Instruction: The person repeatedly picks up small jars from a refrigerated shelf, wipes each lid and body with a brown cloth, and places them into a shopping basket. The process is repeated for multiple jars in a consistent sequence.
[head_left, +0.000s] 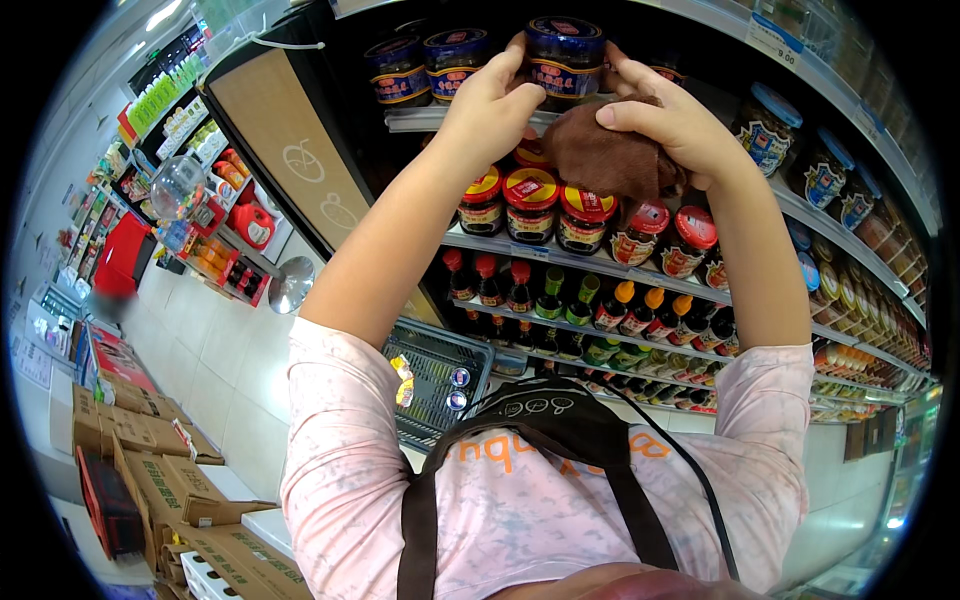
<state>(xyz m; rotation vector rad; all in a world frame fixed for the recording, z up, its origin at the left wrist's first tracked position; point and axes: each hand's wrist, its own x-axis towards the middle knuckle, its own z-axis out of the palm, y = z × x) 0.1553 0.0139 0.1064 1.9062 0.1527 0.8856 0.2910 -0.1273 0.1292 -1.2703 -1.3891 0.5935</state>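
A glass jar with a dark blue lid (565, 61) sits between my hands at the upper shelf, its label facing me. My left hand (491, 101) holds the jar's left side, fingertips reaching behind it and thumb in front. In my right hand (667, 124) is a bunched brown cloth (600, 154), pressed under the thumb. The right fingertips reach up to the jar's right side. Two similar blue-lidded jars (427, 66) stand on the shelf left of my left hand. Below the cloth is a row of red-and-yellow-lidded jars (531, 202), partly covered by it.
Lower shelves carry small sauce bottles (551, 292). More jars (766, 127) line the shelves at right. A grey plastic basket (431, 352) with blue-lidded items stands on the floor by the shelf end panel (289, 135). Cardboard boxes (161, 480) lie at lower left; a candy dispenser (180, 184) stands beyond.
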